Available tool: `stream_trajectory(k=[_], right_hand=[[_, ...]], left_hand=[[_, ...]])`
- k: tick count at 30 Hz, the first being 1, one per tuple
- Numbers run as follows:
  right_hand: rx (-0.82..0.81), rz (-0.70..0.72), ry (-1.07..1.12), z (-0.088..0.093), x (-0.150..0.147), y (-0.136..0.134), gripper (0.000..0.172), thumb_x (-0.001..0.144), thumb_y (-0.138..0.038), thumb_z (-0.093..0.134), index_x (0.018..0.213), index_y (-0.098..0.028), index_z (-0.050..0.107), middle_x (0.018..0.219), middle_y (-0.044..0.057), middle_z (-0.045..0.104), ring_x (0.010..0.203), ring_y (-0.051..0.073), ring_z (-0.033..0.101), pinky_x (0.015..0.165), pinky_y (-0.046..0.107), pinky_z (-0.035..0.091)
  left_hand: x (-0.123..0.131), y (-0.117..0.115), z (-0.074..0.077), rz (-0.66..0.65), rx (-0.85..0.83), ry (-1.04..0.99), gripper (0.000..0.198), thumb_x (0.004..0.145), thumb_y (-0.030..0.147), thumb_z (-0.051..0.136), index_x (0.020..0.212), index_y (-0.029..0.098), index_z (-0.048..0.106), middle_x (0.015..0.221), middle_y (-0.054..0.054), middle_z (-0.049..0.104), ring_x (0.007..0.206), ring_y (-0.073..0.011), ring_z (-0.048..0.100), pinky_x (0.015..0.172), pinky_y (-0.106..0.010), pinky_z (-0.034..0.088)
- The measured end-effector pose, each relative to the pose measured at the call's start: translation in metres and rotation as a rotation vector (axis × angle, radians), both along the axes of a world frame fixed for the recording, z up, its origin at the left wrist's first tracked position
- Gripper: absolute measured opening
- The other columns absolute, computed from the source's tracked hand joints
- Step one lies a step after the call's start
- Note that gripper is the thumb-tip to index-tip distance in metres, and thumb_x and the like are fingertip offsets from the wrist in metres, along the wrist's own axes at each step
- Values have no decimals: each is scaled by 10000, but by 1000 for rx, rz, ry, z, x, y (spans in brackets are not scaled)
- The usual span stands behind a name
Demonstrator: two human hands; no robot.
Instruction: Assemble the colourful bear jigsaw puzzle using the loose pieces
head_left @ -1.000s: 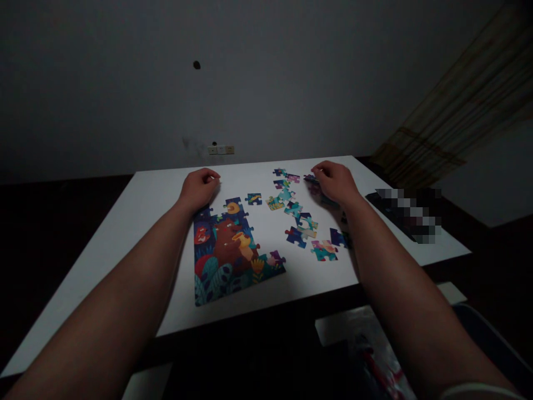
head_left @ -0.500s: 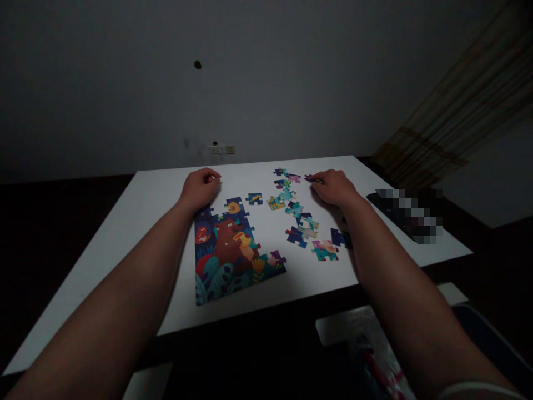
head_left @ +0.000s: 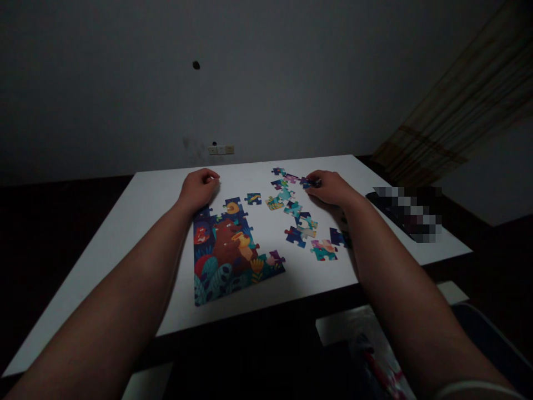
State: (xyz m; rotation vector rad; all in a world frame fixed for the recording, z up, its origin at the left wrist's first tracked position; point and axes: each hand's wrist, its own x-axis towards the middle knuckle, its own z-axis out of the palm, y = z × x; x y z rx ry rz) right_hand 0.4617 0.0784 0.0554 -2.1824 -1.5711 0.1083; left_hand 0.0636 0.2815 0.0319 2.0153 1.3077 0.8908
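Note:
A partly joined jigsaw puzzle (head_left: 227, 255) with a brown bear lies on the left of the white table. My left hand (head_left: 199, 189) rests just above its top left corner, fingers curled in, with nothing visible in them. At the far right of the loose pieces, my right hand (head_left: 328, 186) pinches a dark purple puzzle piece (head_left: 307, 182), low over the table. A pink piece (head_left: 291, 178) lies close to its left. One dark blue piece with a yellow shape (head_left: 254, 198) sits alone, right of the joined part's top.
Several loose pieces (head_left: 307, 222) run down the middle of the white table (head_left: 125, 222). A dark blue piece (head_left: 338, 237) is partly hidden by my right forearm. A black object (head_left: 400, 214), partly blurred out, lies at the right edge. The wall stands behind.
My right hand has moved slightly left with the purple piece, bringing it closer to the pink one. My left hand stays in place.

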Motion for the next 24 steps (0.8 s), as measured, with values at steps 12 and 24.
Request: stream_trajectory(k=[12,24], right_hand=[[-31,-43,11,-1,-10,-1,712,931,-240,914,1642,-267,877,1595,183,904,1605,481,768,1423,689,621],[43,-28,160,7,-11,0,582,913,-260,960,1494,-240,932,1419,167,942,1199,374,899,1193,582,748]], left_hand=[[0,0,1,-2,-6,-12,214,911,346,819,1084,241,889,948,-89,826,949,-312,741,940,-467,635],[-1,0,1,9,11,6,226,927,340,785,1093,236,897,947,-95,840,954,-314,743,933,-468,620]])
